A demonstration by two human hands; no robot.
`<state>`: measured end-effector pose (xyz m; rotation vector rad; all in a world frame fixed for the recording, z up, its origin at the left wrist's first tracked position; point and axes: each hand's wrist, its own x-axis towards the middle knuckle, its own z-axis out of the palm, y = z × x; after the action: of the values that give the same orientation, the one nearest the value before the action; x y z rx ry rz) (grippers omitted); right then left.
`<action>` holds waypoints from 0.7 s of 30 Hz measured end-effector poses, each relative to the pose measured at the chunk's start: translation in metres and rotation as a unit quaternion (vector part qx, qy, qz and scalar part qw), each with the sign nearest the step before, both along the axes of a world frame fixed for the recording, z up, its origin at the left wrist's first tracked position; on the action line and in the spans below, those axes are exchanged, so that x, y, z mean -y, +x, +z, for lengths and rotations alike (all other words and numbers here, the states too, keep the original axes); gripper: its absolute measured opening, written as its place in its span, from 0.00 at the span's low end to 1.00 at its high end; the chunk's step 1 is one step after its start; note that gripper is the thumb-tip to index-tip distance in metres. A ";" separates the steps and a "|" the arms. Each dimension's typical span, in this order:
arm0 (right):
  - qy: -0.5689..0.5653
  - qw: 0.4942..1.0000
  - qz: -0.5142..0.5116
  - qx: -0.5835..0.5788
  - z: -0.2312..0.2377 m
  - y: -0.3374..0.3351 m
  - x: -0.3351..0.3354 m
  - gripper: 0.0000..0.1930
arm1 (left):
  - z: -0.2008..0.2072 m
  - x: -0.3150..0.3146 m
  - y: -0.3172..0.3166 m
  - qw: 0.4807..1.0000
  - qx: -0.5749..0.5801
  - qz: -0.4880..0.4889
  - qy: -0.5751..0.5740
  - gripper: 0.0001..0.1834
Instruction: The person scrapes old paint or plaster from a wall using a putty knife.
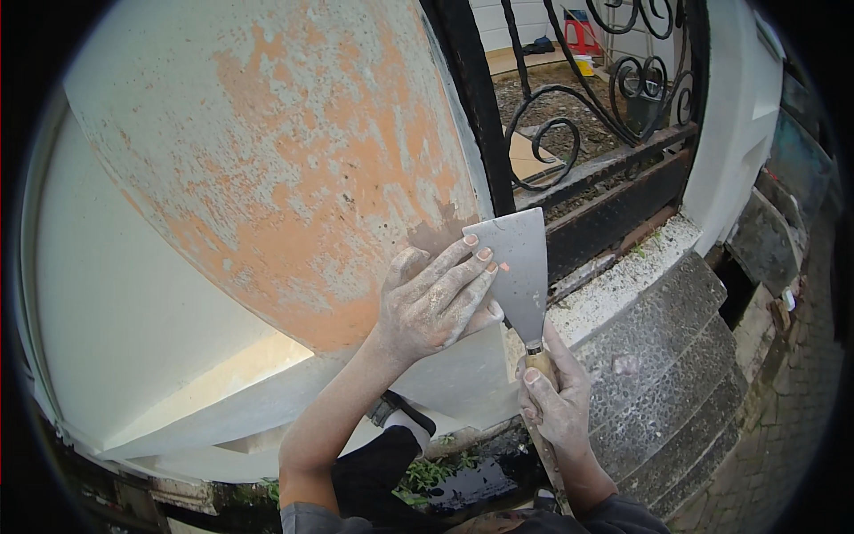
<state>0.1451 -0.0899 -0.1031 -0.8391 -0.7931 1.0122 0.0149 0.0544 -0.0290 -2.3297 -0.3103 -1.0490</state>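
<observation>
My right hand (560,396) is closed around the wooden handle (539,361) of a wide scraper, whose grey metal blade (523,267) points up and away. A long thin strip (547,463) runs down below that hand; I cannot tell whether it belongs to the handle. My left hand (436,298), dusted with pale powder, has its fingers stretched out, the tips resting along the blade's left side. Behind both lies a wall panel (338,169) with patchy grey and peach-orange paint. A darker brownish patch (436,233) shows beside the blade's upper left corner.
A black wrought-iron gate (614,182) stands to the right of the panel. Below it are a white-speckled ledge (614,285) and rounded stone steps (663,356). Near my feet a ditch (471,481) holds dark water and green plants. Beyond the gate are a red stool (582,37) and a dark bucket (645,111).
</observation>
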 end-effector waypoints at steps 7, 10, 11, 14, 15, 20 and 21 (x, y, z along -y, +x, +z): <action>0.003 1.000 0.001 -0.031 0.007 -0.003 -0.008 0.30 | 0.013 0.001 0.000 1.000 0.006 0.018 0.011 0.15; 0.001 0.999 0.023 -0.029 0.003 0.001 -0.005 0.30 | 0.005 0.000 0.001 1.000 -0.008 -0.005 -0.013 0.17; 0.010 0.999 0.006 -0.035 0.006 -0.002 -0.013 0.30 | 0.011 -0.001 0.003 1.000 -0.010 -0.004 -0.016 0.17; 0.017 1.000 -0.007 -0.024 0.011 -0.001 -0.009 0.30 | 0.025 -0.001 0.006 1.000 0.009 0.006 0.012 0.18; 0.020 1.000 0.002 -0.012 0.011 0.000 -0.007 0.30 | 0.019 0.002 0.005 1.000 0.009 0.007 0.014 0.18; -0.008 1.000 -0.013 0.005 0.005 0.001 -0.006 0.30 | 0.014 0.001 0.005 1.000 -0.004 0.008 -0.008 0.18; -0.002 1.000 -0.008 0.002 0.011 0.002 -0.005 0.30 | 0.019 0.002 0.006 1.000 0.007 0.019 0.007 0.18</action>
<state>0.1473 -0.0845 -0.0919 -0.8510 -0.7869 0.9977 0.0212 0.0526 -0.0100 -2.2953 -0.3495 -1.0474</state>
